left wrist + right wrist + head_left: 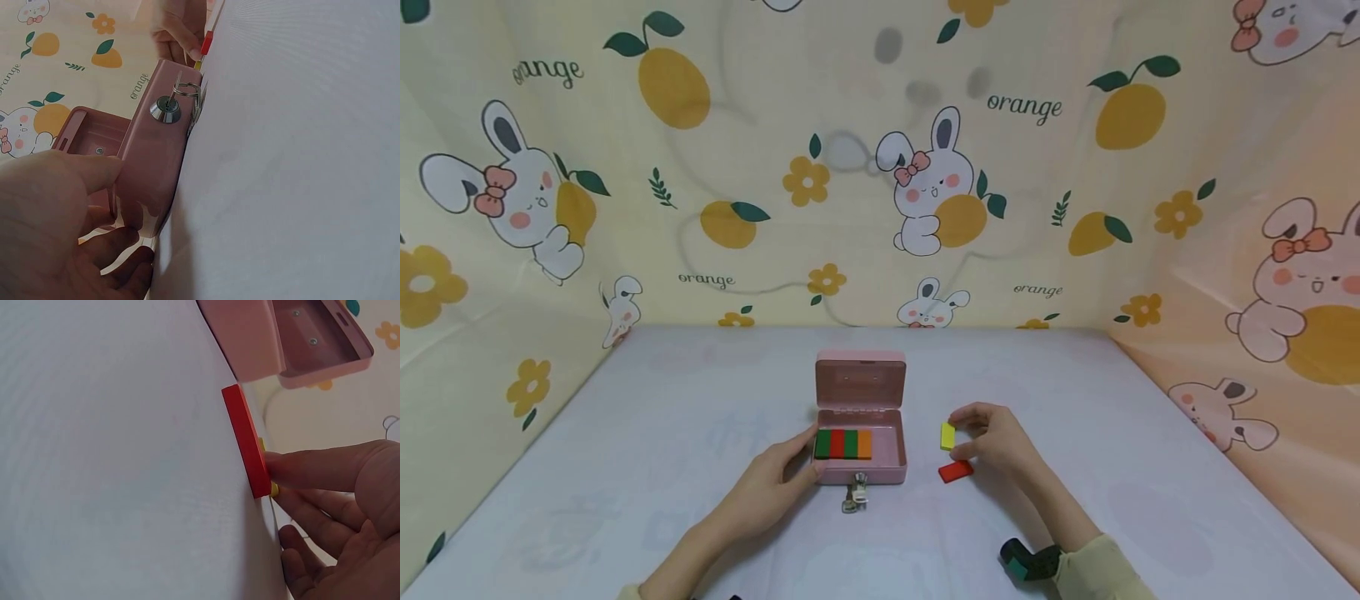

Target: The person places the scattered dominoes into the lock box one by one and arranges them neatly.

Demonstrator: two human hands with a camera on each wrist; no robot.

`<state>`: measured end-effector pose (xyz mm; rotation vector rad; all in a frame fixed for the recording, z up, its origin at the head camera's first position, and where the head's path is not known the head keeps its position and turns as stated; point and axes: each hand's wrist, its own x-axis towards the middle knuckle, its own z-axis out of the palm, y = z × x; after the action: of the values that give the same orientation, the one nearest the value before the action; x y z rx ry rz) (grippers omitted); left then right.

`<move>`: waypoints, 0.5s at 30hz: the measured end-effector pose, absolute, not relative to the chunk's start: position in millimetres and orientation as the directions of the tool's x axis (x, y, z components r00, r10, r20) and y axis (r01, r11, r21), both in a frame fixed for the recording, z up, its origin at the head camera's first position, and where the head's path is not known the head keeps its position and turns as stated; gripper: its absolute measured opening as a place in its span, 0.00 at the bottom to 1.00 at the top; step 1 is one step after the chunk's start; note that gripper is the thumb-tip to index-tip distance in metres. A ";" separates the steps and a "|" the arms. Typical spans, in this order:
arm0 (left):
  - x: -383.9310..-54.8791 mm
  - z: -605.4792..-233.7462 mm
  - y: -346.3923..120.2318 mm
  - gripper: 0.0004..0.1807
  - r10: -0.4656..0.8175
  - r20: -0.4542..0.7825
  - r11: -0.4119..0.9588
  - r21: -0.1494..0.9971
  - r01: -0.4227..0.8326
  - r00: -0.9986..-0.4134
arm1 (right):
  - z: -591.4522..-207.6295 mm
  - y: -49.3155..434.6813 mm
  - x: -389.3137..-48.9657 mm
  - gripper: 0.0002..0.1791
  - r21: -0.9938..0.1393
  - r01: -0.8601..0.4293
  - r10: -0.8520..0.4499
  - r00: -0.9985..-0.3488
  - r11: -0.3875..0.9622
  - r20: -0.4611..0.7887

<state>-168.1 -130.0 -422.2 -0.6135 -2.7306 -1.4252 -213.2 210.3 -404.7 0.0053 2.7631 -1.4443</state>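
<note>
The right hand (996, 442) pinches a yellow block (948, 436) at three o'clock of the pink box (861, 454), a red block (956, 472) just below. Likely light, stiff, smooth; best pinched by its edges. The left hand (775, 483) grips the box's nine o'clock side on the table (625, 467).

White tabletop (662, 433), bunny-and-orange patterned backdrop (715, 167) on three sides, dark wrist strap (1030, 562)
</note>
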 end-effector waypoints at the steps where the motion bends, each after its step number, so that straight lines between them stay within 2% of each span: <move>1: -168.0 -422.3 -130.0 0.36 0.338 0.177 0.513 0.789 0.339 -0.924 | -404.4 209.7 -213.1 0.22 -0.820 0.016 -0.003 -1.000 0.572 -0.021; 15: -167.9 -422.7 -130.1 0.35 0.339 0.181 0.504 0.793 0.341 -0.923 | -405.0 206.9 -214.1 0.22 -0.818 0.036 0.025 -0.999 0.573 -0.026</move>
<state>-167.9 -130.1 -422.7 -0.6153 -2.7225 -1.4369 -214.1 206.9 -405.0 0.0541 2.7764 -1.4447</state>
